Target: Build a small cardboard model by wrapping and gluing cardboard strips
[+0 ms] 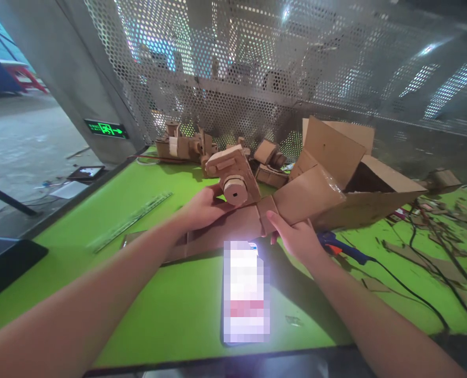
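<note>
Near the middle of the green table (138,304), my left hand (206,207) is closed around the lower left side of a cardboard model camera (237,163) with a round lens (235,192) facing me. My right hand (296,236) pinches the near edge of a long folded cardboard sheet (225,226), its thumb on top. The sheet runs beneath the model camera, and its right part is raised. Some of my left fingers are hidden behind the model. A phone (245,294) with a bright, blurred-out screen lies below my hands.
An open cardboard box (375,207) stands at the right. Beside my right wrist lies a blue glue gun (345,248) with a cable, near scattered cardboard scraps (426,260). Several cardboard models (182,147) line the perforated metal screen (233,84). A clear ruler (134,220) lies at the left, past a dark device (10,262).
</note>
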`<state>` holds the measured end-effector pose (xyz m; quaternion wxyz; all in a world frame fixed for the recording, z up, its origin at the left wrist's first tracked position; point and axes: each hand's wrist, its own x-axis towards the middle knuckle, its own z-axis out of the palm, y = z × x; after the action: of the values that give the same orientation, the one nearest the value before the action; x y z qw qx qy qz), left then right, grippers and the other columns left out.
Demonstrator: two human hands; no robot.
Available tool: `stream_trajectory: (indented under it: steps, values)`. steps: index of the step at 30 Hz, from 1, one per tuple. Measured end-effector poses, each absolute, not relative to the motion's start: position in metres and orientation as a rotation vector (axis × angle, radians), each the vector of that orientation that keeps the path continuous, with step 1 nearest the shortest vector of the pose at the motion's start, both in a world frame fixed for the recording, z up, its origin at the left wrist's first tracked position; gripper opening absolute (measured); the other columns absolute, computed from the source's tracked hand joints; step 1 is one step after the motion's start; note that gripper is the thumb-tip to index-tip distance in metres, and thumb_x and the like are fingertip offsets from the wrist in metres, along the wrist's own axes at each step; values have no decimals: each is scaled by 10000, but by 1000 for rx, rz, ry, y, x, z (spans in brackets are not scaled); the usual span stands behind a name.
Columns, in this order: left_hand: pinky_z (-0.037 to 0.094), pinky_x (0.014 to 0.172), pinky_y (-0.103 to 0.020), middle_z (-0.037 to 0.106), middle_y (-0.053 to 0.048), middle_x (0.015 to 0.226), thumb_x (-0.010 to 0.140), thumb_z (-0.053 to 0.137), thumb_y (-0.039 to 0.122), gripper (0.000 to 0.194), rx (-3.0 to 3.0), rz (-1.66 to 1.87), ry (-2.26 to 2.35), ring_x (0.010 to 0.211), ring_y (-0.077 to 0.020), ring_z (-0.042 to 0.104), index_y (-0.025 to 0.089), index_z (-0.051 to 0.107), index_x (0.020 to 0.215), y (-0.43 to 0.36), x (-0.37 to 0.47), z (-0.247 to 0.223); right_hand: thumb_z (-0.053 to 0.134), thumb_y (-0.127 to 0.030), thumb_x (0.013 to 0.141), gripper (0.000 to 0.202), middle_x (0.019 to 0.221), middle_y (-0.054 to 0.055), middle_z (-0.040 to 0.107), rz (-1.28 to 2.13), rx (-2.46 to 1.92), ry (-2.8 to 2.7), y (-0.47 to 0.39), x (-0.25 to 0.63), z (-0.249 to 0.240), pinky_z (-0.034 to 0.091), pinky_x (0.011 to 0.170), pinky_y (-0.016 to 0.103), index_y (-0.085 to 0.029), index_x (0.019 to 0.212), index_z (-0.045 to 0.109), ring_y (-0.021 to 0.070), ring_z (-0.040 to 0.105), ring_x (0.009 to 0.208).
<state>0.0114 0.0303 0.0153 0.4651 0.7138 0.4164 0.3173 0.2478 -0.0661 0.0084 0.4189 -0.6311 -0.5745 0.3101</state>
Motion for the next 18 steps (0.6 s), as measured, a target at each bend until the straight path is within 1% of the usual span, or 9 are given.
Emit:
stream_trajectory:
  steps: [3, 6, 9, 11, 14, 16, 18]
  values:
    - [589, 1049, -486, 800, -107, 1239, 782, 872, 554, 610, 1693, 797, 970, 1124, -315, 748, 185, 699, 1235, 31, 10, 13, 643, -585, 946, 444, 700, 44, 737, 810, -1547, -1419, -65, 247, 6, 531, 658, 339, -206, 728, 724, 190, 676, 578]
    - [514, 1169, -488, 787, -102, 1285, 777, 875, 587, 641, 1663, 802, 918, 1236, -312, 712, 181, 704, 1243, 32, 9, 11, 653, -574, 939, 409, 721, 32, 738, 789, -1555, -1402, -66, 246, 6, 527, 654, 337, -218, 752, 726, 181, 663, 560]
    - [457, 1235, -474, 749, -98, 1383, 744, 902, 598, 692, 1595, 810, 931, 1345, -316, 656, 196, 711, 1275, 31, 7, 11, 641, -543, 949, 426, 626, 18, 693, 748, -1603, -1454, -69, 245, 10, 534, 725, 339, -239, 655, 685, 188, 665, 583]
    - [447, 1250, -460, 723, -91, 1432, 720, 920, 601, 718, 1530, 798, 983, 1365, -313, 647, 220, 718, 1294, 31, 6, 12, 620, -534, 960, 464, 560, 14, 654, 730, -1615, -1494, -71, 244, 14, 536, 770, 341, -252, 593, 647, 196, 664, 597]
    - [489, 1219, -441, 711, -81, 1453, 712, 916, 623, 733, 1497, 799, 1024, 1359, -310, 654, 251, 721, 1314, 31, 5, 12, 591, -542, 978, 521, 553, 15, 652, 703, -1617, -1531, -73, 243, 17, 539, 814, 348, -261, 540, 605, 194, 650, 590]
    - [528, 1178, -450, 722, -94, 1432, 735, 892, 636, 716, 1546, 812, 1014, 1342, -320, 661, 242, 720, 1308, 32, 6, 9, 571, -537, 996, 569, 545, 21, 656, 650, -1628, -1593, -74, 244, 16, 537, 880, 355, -264, 497, 568, 201, 659, 627]
    - [536, 1164, -471, 732, -117, 1405, 776, 854, 642, 700, 1635, 846, 948, 1325, -330, 665, 213, 702, 1307, 34, 8, 3, 571, -506, 1005, 554, 542, 22, 658, 535, -1584, -1660, -73, 244, 13, 541, 911, 361, -267, 505, 570, 218, 680, 682]
